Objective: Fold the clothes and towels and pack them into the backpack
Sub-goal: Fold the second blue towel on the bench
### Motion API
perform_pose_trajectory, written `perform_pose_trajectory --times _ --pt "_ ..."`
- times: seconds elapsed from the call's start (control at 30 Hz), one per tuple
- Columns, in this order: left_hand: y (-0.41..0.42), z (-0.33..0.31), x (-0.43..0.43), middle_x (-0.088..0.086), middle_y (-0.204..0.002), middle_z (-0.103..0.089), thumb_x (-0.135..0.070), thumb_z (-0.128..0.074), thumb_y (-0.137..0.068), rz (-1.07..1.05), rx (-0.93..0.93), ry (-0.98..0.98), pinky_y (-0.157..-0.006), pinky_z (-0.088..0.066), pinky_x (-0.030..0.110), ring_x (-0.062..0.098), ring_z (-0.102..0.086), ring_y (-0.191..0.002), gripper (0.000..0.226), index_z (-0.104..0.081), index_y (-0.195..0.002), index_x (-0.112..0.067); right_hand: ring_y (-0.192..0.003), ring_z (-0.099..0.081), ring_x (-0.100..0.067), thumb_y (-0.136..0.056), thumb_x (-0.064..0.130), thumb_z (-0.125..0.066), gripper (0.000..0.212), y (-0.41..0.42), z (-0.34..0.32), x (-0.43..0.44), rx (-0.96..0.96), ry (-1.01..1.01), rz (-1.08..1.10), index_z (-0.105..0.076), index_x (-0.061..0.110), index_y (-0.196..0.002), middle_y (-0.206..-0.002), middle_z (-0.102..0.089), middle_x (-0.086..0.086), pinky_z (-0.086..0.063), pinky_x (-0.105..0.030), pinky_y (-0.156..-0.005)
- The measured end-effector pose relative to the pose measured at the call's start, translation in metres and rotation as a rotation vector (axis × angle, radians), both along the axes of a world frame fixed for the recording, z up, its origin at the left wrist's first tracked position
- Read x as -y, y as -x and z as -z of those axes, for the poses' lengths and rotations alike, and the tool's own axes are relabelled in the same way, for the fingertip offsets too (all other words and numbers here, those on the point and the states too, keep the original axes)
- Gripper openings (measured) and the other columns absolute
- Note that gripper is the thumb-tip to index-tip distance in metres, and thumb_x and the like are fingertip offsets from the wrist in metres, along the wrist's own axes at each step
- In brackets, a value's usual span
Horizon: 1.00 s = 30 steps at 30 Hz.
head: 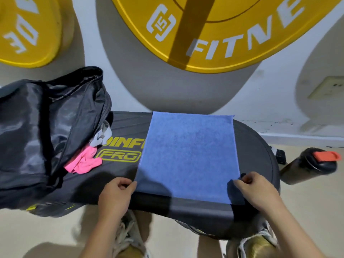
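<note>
Blue towel (pixel 188 155) lies flat on the bench (pixel 256 146) — fingers (pixel 130 184) of left hand (pixel 115 194) and right hand (pixel 258 189) pinch its side edges.

Left hand (pixel 116 190), right hand (pixel 257 189): forearms extended forward, fingers curled, each grip pinching towel (pixel 188 155) side edge.

You're in a gym. A big yellow weight plate (pixel 214 34) marked "15" and "FITNE" is against the far wall, with a second plate (pixel 24 30) at the far left. Near you is a black padded bench (pixel 121 125) lettered "PRO". A shaker bottle (pixel 307 164) sits on the floor to its right.
</note>
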<state>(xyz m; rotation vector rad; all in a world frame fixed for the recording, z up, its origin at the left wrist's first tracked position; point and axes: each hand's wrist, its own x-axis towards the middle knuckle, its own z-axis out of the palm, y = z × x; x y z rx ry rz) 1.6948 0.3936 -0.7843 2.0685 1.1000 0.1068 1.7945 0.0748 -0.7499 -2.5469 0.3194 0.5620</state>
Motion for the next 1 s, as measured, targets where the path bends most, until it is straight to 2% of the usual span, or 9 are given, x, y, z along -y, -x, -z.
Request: perform_pose_trajectory --times 0.07,0.13,0.2,0.27,0.4,0.53,0.63,0.87,1.0 --pt "0.009 0.002 0.0 0.002 -0.073 -0.068 -0.022 -0.076 -0.078 -0.01 0.036 0.081 -0.069 -0.046 0.033 0.024 -0.064 -0.075 0.009 -0.068 -0.075 -0.019 -0.069 -0.057 -0.017 -0.087 0.043 -0.062 0.025 0.011 0.0 0.01 -0.027 0.013 -0.017 -0.056 0.019 -0.081 -0.075 -0.063 0.0 -0.042 -0.031 -0.058" --pt "0.015 0.003 0.004 0.005 -0.077 -0.069 -0.018 -0.076 -0.079 -0.024 0.077 0.13 -0.069 -0.045 0.03 0.023 -0.062 -0.072 0.008 -0.068 -0.081 -0.017 -0.058 -0.058 -0.02 -0.085 0.035 -0.067 0.024 0.023 0.005 0.016 -0.056 -0.129 0.051 -0.058 0.014 -0.078 -0.064 -0.063 -0.002 -0.044 -0.031 -0.058" --pt "0.017 0.002 0.009 0.009 -0.074 -0.066 -0.014 -0.073 -0.082 -0.072 0.124 0.245 -0.058 -0.043 0.026 0.019 -0.053 -0.058 0.008 -0.068 -0.088 -0.014 -0.044 -0.053 -0.018 -0.085 0.02 -0.07 0.021 0.032 0.01 0.018 -0.04 -0.348 0.175 -0.057 0.008 -0.075 -0.053 -0.059 -0.003 -0.045 -0.03 -0.053" --pt "0.015 0.0 0.015 0.009 -0.066 -0.059 -0.012 -0.067 -0.087 -0.109 0.152 0.384 -0.041 -0.038 0.019 0.015 -0.046 -0.046 0.008 -0.066 -0.094 -0.01 -0.034 -0.047 -0.013 -0.087 0.01 -0.066 0.017 0.038 0.008 0.016 -0.033 -0.488 0.257 -0.057 0.005 -0.075 -0.054 -0.056 -0.007 -0.039 -0.019 -0.04" --pt "0.011 -0.004 0.02 0.008 -0.064 -0.059 -0.013 -0.064 -0.09 -0.151 0.18 0.477 -0.032 -0.03 0.014 0.004 -0.045 -0.031 0.009 -0.062 -0.095 -0.006 -0.03 -0.043 -0.009 -0.091 0.015 -0.063 0.016 0.044 -0.002 0.012 -0.151 -0.576 0.259 -0.057 0.004 -0.082 -0.058 -0.059 -0.013 -0.029 -0.013 -0.031" --pt "0.008 0.001 0.022 0.004 -0.062 -0.059 -0.015 -0.068 -0.086 -0.204 0.221 0.384 -0.041 -0.037 0.018 0.008 -0.049 -0.038 0.013 -0.066 -0.09 -0.002 -0.042 -0.058 -0.018 -0.088 0.013 -0.067 0.018 0.044 0.0 0.02 -0.133 -0.585 0.286 -0.061 -0.004 -0.084 -0.061 -0.065 -0.016 -0.044 -0.018 -0.039" --pt "0.008 0.001 0.022 0.005 -0.062 -0.059 -0.014 -0.071 -0.084 -0.246 0.288 0.385 -0.054 -0.044 0.024 0.014 -0.054 -0.051 0.011 -0.067 -0.084 -0.003 -0.052 -0.066 -0.022 -0.086 0.015 -0.071 0.019 0.042 0.005 0.022 -0.114 -0.569 0.316 -0.062 0.002 -0.075 -0.061 -0.068 -0.012 -0.046 -0.021 -0.042" --pt "0.011 -0.003 0.021 0.009 -0.071 -0.059 -0.004 -0.07 -0.083 -0.382 0.414 0.535 -0.047 -0.051 0.013 0.017 -0.059 -0.057 0.014 -0.058 -0.08 -0.01 -0.059 -0.068 -0.022 -0.081 0.01 -0.075 0.018 0.039 0.009 0.018 -0.057 -0.587 0.377 -0.061 0.002 -0.072 -0.072 -0.07 -0.018 -0.05 -0.022 -0.045" --pt "0.01 -0.005 0.021 0.009 -0.07 -0.058 -0.001 -0.061 -0.089 -0.283 0.4 0.503 -0.048 -0.051 0.012 0.018 -0.055 -0.058 0.01 -0.059 -0.086 -0.01 -0.05 -0.06 -0.02 -0.082 0.0 -0.07 0.028 0.039 0.01 0.021 -0.022 -0.607 0.378 -0.046 0.011 -0.074 -0.067 -0.059 -0.013 -0.038 -0.016 -0.035"
